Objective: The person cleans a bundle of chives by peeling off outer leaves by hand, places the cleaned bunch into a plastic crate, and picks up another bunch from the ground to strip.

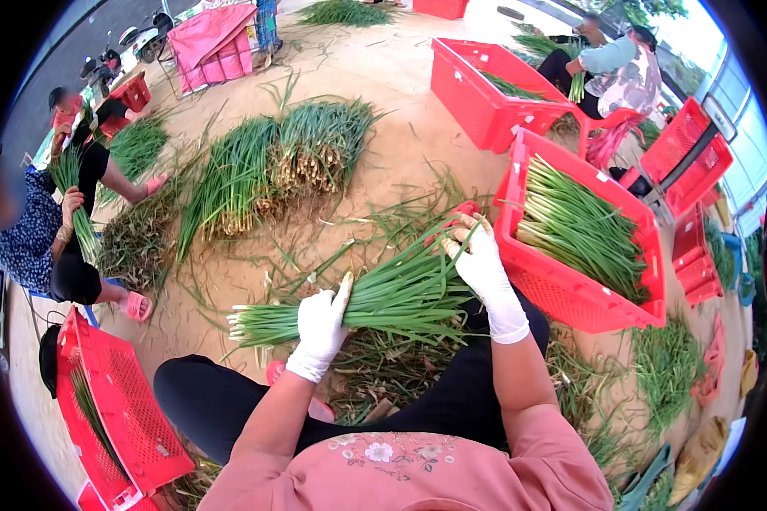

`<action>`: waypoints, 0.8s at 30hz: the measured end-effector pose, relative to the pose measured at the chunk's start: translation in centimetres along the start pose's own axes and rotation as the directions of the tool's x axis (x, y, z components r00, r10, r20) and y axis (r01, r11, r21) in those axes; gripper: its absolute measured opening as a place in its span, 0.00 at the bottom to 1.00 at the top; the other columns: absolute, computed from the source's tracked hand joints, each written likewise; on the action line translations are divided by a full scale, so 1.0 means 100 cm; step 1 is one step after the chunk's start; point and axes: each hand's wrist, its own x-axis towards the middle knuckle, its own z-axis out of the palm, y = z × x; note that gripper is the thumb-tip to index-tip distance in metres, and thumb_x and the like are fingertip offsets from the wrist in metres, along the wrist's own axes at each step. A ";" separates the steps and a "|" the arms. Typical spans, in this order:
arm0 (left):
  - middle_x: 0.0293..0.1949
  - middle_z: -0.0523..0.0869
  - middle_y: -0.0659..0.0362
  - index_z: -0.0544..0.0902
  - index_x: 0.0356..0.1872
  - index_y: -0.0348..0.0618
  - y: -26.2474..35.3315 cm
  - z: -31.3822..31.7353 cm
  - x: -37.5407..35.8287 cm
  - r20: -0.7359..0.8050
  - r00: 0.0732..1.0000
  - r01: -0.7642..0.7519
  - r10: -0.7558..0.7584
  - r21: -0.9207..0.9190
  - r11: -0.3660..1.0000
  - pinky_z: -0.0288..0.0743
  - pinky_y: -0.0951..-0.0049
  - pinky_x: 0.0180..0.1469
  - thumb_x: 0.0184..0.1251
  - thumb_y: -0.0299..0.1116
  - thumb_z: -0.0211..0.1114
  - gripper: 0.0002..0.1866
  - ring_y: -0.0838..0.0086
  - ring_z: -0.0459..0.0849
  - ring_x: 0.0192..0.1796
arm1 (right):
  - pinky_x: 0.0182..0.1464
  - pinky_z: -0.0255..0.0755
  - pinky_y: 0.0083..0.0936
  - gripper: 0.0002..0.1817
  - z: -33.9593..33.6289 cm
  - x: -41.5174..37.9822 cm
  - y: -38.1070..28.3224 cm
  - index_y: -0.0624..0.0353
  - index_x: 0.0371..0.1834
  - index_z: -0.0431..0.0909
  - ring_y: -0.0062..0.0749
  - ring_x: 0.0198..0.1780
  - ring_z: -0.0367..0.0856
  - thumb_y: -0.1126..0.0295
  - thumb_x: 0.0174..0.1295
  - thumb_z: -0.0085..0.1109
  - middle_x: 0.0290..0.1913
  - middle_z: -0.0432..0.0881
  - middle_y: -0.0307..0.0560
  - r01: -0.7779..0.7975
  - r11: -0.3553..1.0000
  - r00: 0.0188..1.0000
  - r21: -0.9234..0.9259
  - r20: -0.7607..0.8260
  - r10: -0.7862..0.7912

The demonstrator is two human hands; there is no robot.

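A bunch of long green stalks (400,294) lies across my lap, its pale cut ends to the left and its leaves to the right. My left hand (322,328), in a white glove with bare fingertips, is closed round the bunch near the pale ends, thumb on top. At the leafy end my right hand (479,264), gloved the same way, has its fingers bent around some leaf tips. Right of that hand stands a red crate (571,298) holding trimmed stalks (575,226). Loose leaf scraps (383,375) lie under the bunch.
Untrimmed bundles (273,162) lie on the floor ahead. Another red crate (494,111) stands beyond the filled one, and one (128,400) is at the lower left. A person (25,230) sits at the left holding stalks; other people sit farther back on both sides.
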 end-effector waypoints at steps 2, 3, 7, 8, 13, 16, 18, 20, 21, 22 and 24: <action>0.29 0.71 0.57 0.66 0.62 0.51 -0.001 0.001 -0.001 0.021 1.000 0.006 -0.006 -0.005 1.000 0.65 0.65 0.35 0.31 0.25 0.67 0.44 0.63 0.73 0.31 | 0.62 0.57 0.36 0.11 0.007 0.001 0.006 0.60 0.32 0.80 0.42 0.61 0.62 0.66 0.48 0.63 0.50 0.76 0.49 -0.018 0.960 1.000 0.281 0.017 0.013; 0.29 0.71 0.57 0.66 0.62 0.51 -0.002 0.001 -0.001 0.040 0.999 0.008 -0.008 -0.008 1.000 0.65 0.65 0.35 0.31 0.26 0.67 0.44 0.63 0.73 0.31 | 0.62 0.57 0.36 0.11 0.005 0.001 0.005 0.60 0.32 0.80 0.42 0.61 0.62 0.66 0.48 0.63 0.50 0.76 0.49 -0.015 0.960 1.000 0.280 0.019 0.010; 0.28 0.71 0.57 0.65 0.62 0.51 -0.002 0.002 -0.001 0.050 0.999 0.011 -0.011 -0.004 1.000 0.66 0.66 0.35 0.32 0.25 0.66 0.44 0.63 0.73 0.31 | 0.61 0.57 0.35 0.11 -0.001 -0.003 -0.002 0.62 0.33 0.80 0.41 0.60 0.64 0.65 0.50 0.62 0.51 0.74 0.52 -0.098 0.859 0.992 0.503 0.118 0.044; 0.28 0.72 0.57 0.65 0.63 0.52 -0.001 0.002 0.000 0.043 0.999 0.012 -0.012 0.004 1.000 0.66 0.66 0.35 0.32 0.25 0.66 0.44 0.64 0.73 0.31 | 0.61 0.58 0.34 0.12 -0.002 -0.002 -0.003 0.62 0.33 0.80 0.40 0.59 0.65 0.65 0.51 0.62 0.51 0.74 0.52 -0.140 0.808 0.987 0.573 0.141 0.071; 0.28 0.72 0.58 0.65 0.63 0.53 0.001 0.000 0.002 0.082 0.996 0.033 -0.032 -0.002 0.999 0.66 0.66 0.35 0.33 0.24 0.66 0.45 0.64 0.73 0.31 | 0.58 0.61 0.29 0.12 -0.001 0.000 -0.009 0.66 0.33 0.79 0.37 0.57 0.67 0.68 0.51 0.63 0.51 0.73 0.53 -0.222 0.756 0.975 0.616 0.159 0.156; 0.27 0.71 0.59 0.65 0.63 0.54 0.001 -0.001 0.003 0.070 0.997 0.022 -0.021 -0.009 1.000 0.65 0.65 0.35 0.33 0.24 0.65 0.44 0.65 0.73 0.31 | 0.56 0.63 0.27 0.11 0.002 -0.003 -0.010 0.67 0.31 0.79 0.35 0.57 0.66 0.71 0.48 0.65 0.51 0.73 0.52 -0.184 0.749 0.983 0.636 0.100 0.156; 0.27 0.72 0.58 0.66 0.62 0.54 0.000 -0.003 0.005 0.088 0.996 0.038 -0.035 -0.033 0.999 0.66 0.66 0.34 0.33 0.24 0.65 0.44 0.64 0.73 0.31 | 0.58 0.60 0.31 0.08 -0.001 0.003 -0.009 0.64 0.29 0.80 0.39 0.60 0.63 0.73 0.45 0.65 0.52 0.73 0.49 0.150 0.975 0.978 0.163 -0.167 -0.123; 0.27 0.72 0.58 0.66 0.62 0.54 -0.007 -0.001 0.006 0.080 0.994 0.079 -0.077 -0.027 0.996 0.66 0.66 0.34 0.33 0.24 0.65 0.43 0.64 0.74 0.30 | 0.62 0.57 0.35 0.07 -0.007 0.010 -0.009 0.61 0.27 0.81 0.45 0.63 0.59 0.74 0.43 0.65 0.53 0.73 0.47 0.273 0.902 0.841 -0.334 -0.373 -0.392; 0.27 0.72 0.57 0.67 0.62 0.54 -0.012 0.000 0.006 0.070 0.991 0.112 -0.110 -0.021 0.993 0.66 0.67 0.33 0.32 0.24 0.66 0.43 0.64 0.74 0.30 | 0.63 0.55 0.37 0.06 -0.003 0.018 0.011 0.61 0.26 0.81 0.47 0.63 0.59 0.73 0.44 0.65 0.54 0.72 0.49 0.213 0.964 0.868 -0.160 -0.421 -0.262; 0.25 0.73 0.57 0.69 0.60 0.53 -0.021 0.002 0.007 0.021 0.988 0.156 -0.155 -0.087 0.984 0.68 0.66 0.31 0.32 0.23 0.66 0.42 0.62 0.75 0.28 | 0.64 0.53 0.39 0.06 0.003 0.027 0.033 0.60 0.26 0.82 0.50 0.63 0.59 0.72 0.44 0.65 0.56 0.70 0.50 0.148 0.989 0.889 0.022 -0.442 -0.123; 0.27 0.76 0.55 0.71 0.59 0.52 -0.039 0.000 0.016 -0.147 0.936 0.285 -0.319 -0.217 0.934 0.71 0.67 0.31 0.35 0.20 0.64 0.39 0.63 0.77 0.28 | 0.65 0.53 0.36 0.20 0.015 0.043 0.048 0.61 0.46 0.77 0.48 0.64 0.59 0.71 0.46 0.65 0.62 0.62 0.60 0.008 0.959 0.945 0.283 -0.316 0.086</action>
